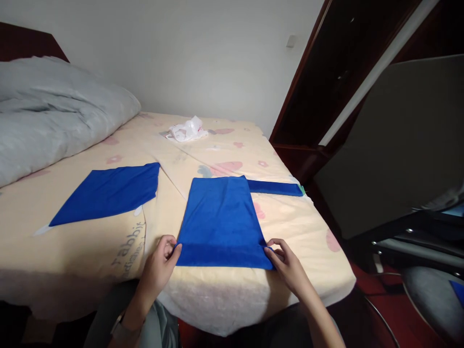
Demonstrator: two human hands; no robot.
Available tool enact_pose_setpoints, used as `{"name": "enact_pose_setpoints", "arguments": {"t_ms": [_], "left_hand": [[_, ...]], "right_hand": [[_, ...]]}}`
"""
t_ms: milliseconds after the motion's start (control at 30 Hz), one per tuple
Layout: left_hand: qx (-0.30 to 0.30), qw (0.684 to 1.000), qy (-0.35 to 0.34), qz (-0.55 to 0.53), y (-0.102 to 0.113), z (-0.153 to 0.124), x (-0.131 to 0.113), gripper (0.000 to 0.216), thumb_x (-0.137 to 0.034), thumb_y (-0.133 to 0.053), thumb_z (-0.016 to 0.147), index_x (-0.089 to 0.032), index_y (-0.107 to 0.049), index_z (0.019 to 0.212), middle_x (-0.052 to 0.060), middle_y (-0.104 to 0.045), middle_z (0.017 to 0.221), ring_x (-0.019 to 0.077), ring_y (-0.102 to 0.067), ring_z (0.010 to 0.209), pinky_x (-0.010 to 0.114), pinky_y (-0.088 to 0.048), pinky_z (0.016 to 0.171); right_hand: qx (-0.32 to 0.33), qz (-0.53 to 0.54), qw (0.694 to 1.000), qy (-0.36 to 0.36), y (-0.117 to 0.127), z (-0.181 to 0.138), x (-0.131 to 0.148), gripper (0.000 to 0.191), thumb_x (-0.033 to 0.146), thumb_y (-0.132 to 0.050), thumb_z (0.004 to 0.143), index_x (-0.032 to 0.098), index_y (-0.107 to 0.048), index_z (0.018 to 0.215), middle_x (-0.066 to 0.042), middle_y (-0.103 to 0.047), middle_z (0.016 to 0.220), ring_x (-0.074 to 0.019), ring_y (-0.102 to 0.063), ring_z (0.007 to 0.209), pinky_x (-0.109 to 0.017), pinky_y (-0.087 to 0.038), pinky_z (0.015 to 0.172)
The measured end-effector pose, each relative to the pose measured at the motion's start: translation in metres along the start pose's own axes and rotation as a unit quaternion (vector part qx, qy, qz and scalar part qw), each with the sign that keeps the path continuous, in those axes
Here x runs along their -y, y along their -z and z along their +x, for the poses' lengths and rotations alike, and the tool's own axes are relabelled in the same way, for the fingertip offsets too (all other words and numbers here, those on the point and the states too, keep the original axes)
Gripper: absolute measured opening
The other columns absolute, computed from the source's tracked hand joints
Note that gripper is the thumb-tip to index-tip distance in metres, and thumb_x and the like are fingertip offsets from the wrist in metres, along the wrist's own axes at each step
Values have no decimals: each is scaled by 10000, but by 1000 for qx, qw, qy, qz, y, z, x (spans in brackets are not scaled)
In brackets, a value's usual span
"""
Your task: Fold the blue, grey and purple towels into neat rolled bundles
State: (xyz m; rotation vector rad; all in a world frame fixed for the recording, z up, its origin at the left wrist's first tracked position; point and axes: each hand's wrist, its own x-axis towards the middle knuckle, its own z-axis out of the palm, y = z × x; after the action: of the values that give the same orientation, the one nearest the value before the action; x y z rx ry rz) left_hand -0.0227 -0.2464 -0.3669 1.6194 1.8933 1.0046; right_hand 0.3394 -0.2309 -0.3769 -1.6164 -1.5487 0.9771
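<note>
A blue cloth (221,212) lies flat on the bed near its front edge, with a band folded over along its near side. At the near left corner of that cloth, my left hand (163,258) pinches the edge between thumb and fingers. My right hand (284,263) pinches the near right corner in the same way. Beyond the cloth's right side a narrow blue strip (277,187) with a green end extends to the right; its left end meets or passes under the cloth, I cannot tell which. Another blue cloth (112,193) lies apart to the left.
The bed has a cream patterned sheet (217,299). A crumpled white plastic bag (187,129) lies near the wall. A grey quilt (61,116) is heaped at the left. On the right stand a dark wooden door (326,72) and a round grey seat (431,295).
</note>
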Motion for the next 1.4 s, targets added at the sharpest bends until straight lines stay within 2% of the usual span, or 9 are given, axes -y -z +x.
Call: {"name": "enact_pose_setpoints", "arguments": {"t_ms": [100, 233, 433, 600, 733, 867, 1033, 1200, 1400], "left_hand": [[35, 997, -15, 70, 5, -1, -1, 248, -482, -485, 910, -242, -499, 849, -75, -372, 560, 116, -429, 487, 224, -325, 497], [32, 985, -93, 145, 18, 1, -1, 274, -457, -504, 922, -231, -578, 786, -16, -548, 695, 142, -564, 659, 246, -441, 636], [158, 948, -246, 122, 40, 4, 8, 406, -377, -740, 752, -298, -660, 1142, 56, -604, 1237, 243, -572, 1167, 333, -484, 991], [173, 970, -168, 42, 38, 9, 13, 282, -332, -569, 894, -275, -638, 1161, 47, -645, 1198, 193, -618, 1100, 311, -503, 978], [83, 994, -65, -31, 19, 17, 12, 401, -469, -511, 926, -233, -562, 1245, 54, -680, 1080, 176, -670, 952, 284, -549, 848], [-23, 998, -32, 43, 0, 29, 1, 435, -543, -503, 910, -205, -584, 1172, 58, -703, 947, 193, -682, 858, 276, -518, 755], [27, 984, -14, 174, 5, 51, -18, 445, -571, -409, 932, -216, -578, 725, 33, -652, 664, 183, -618, 593, 254, -357, 547], [105, 977, 28, 182, 11, 63, -21, 558, -664, -399, 884, -216, -428, 552, 3, -510, 512, 170, -522, 527, 263, -276, 524], [15, 993, 42, 112, -1, 52, -20, 425, -584, -482, 868, -222, -397, 665, -42, -471, 588, 135, -478, 561, 239, -316, 553]], "right_hand": [[-9, -51, 999, -6, 3, -2, 0, 339, 585, -533, 905, 264, -545, 1011, -34, -687, 818, -259, -683, 876, -319, -516, 715], [-73, -170, 979, 85, 11, -7, 7, 288, 522, -561, 902, 252, -648, 952, -91, -639, 978, -287, -631, 963, -413, -504, 862], [118, -126, 971, 164, 28, -20, 15, 411, 307, -640, 850, 321, -591, 1258, -54, -506, 1361, -266, -455, 1300, -408, -421, 1070], [73, -18, 994, 80, 24, -8, 11, 308, 385, -528, 939, 262, -584, 1216, -54, -648, 1185, -230, -623, 1076, -365, -504, 940], [3, -38, 999, 16, 10, 13, 9, 427, 516, -512, 927, 217, -579, 1225, -72, -709, 1037, -250, -676, 926, -367, -533, 831], [-92, -139, 986, 4, 2, 33, 13, 517, 595, -466, 909, 193, -636, 1187, -118, -710, 1084, -294, -675, 974, -389, -519, 824], [-37, -192, 978, -66, 10, 56, 31, 468, 604, -483, 884, 219, -725, 997, -114, -750, 968, -321, -701, 936, -380, -508, 746], [-11, -165, 982, -90, 10, 65, 33, 449, 597, -610, 798, 221, -689, 1032, -101, -747, 961, -305, -700, 912, -359, -495, 737], [-12, -72, 995, -65, 2, 66, 23, 434, 567, -591, 820, 255, -496, 1107, -2, -689, 735, -219, -656, 647, -294, -448, 586]]}}
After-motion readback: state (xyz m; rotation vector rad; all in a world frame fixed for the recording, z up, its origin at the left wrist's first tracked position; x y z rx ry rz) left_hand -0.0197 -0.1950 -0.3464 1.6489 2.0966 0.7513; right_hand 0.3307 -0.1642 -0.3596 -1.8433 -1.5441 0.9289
